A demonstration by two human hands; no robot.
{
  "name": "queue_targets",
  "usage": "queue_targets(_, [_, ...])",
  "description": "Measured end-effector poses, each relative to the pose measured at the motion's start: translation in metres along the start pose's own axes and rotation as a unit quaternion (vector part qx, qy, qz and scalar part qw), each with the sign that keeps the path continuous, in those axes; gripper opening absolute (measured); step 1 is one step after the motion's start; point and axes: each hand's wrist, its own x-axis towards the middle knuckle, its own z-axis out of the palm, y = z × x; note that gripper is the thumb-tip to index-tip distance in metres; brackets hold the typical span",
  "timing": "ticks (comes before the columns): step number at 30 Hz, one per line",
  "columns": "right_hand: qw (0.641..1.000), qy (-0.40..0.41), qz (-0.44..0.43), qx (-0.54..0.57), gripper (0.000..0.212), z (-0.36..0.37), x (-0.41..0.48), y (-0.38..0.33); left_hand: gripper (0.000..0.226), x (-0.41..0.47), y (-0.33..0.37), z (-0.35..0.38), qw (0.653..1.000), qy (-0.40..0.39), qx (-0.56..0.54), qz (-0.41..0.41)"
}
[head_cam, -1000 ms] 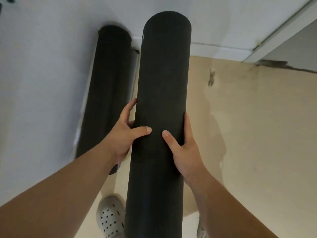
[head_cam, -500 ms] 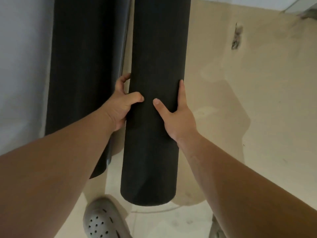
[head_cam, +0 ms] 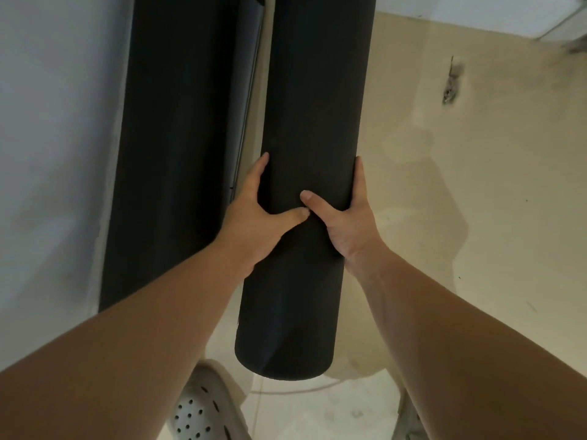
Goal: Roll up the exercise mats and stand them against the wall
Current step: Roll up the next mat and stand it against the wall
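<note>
A rolled black exercise mat point(head_cam: 305, 122) stands upright in the middle of the view, its lower end just above or at the floor near my feet. My left hand point(head_cam: 254, 217) grips its left side and my right hand point(head_cam: 346, 220) grips its right side, thumbs meeting on the front. A second rolled black mat point(head_cam: 178, 138) stands to the left, leaning against the white wall point(head_cam: 57, 122). The tops of both rolls are cut off by the frame.
Beige floor point(head_cam: 476, 217) stretches to the right, with a dark mark point(head_cam: 451, 84) on it. My grey perforated shoe point(head_cam: 203, 408) is below the held mat. A white baseboard point(head_cam: 476, 14) runs along the far wall.
The view has tilted down and closed in on the wall. The held mat now stands close beside the leaning roll, its lower end in view, and my thumbs have come together.
</note>
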Motion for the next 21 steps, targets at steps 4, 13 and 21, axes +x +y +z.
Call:
queue_targets(4, [0.995, 0.064, -0.050, -0.050, 0.114, -0.010, -0.020, -0.013, 0.109, -0.007, 0.002, 0.002, 0.996, -0.045, -0.079, -0.012])
queue_targets(13, [0.960, 0.012, -0.041, -0.277, 0.112, 0.046, -0.005, -0.029, 0.097, 0.021, 0.011, -0.040, 0.966, 0.012, 0.253, 0.060])
queue_targets(21, [0.941, -0.097, -0.073, -0.315, 0.084, 0.065, -0.001, -0.043, 0.085, 0.008, -0.001, -0.056, 0.827, -0.001, 0.504, 0.249])
